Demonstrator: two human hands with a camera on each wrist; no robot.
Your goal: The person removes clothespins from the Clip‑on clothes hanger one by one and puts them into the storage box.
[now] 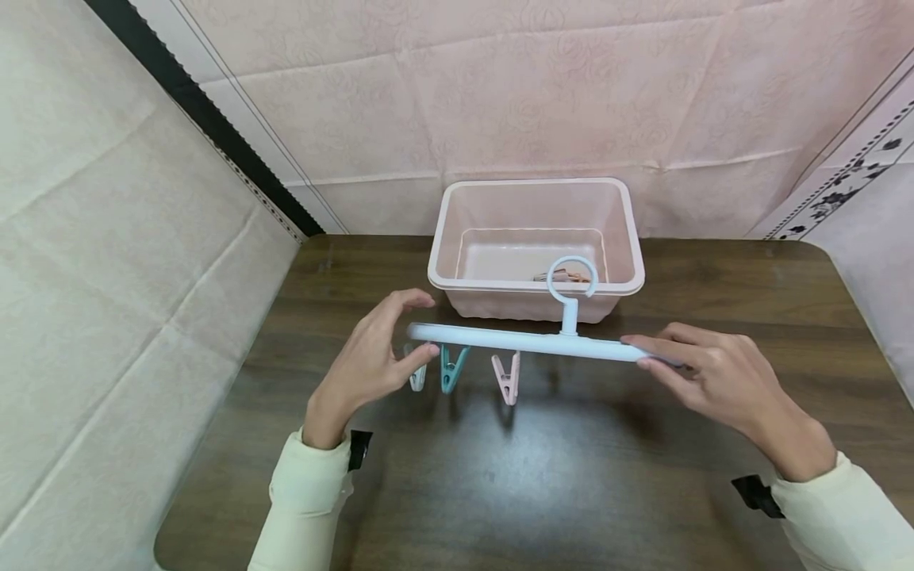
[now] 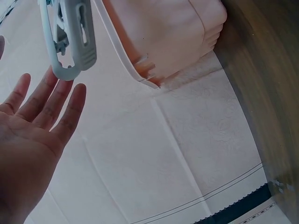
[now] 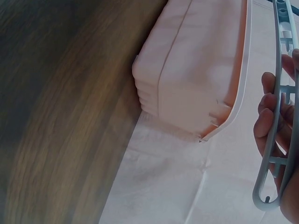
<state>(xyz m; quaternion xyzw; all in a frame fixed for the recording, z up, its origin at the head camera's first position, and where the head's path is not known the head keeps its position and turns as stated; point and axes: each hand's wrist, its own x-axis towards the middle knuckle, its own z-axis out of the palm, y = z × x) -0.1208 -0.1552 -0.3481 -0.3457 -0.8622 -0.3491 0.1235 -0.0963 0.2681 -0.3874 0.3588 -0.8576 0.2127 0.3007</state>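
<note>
A light-blue clothes hanger (image 1: 524, 339) with a round hook is held level above the table. My right hand (image 1: 714, 381) grips its right end, and the right wrist view shows curled fingers around the hanger frame (image 3: 258, 186). My left hand (image 1: 367, 361) stands at the left end with fingers extended and spread; the thumb tip overlaps the hanger's end, and contact is unclear. Below the bar hang a pale clothespin (image 1: 417, 378), partly behind the left thumb, a teal clothespin (image 1: 449, 373) and a pink clothespin (image 1: 508, 385). In the left wrist view, a pale clothespin (image 2: 84, 37) appears above the fingertips.
Behind the hanger, a pink plastic basket (image 1: 535, 301) stands at the table's back edge, with small pinkish clips (image 1: 567, 275) on its bottom. The dark wooden table (image 1: 514, 492) extends toward me. Pale patterned cloth (image 1: 543, 95) covers the back and sides.
</note>
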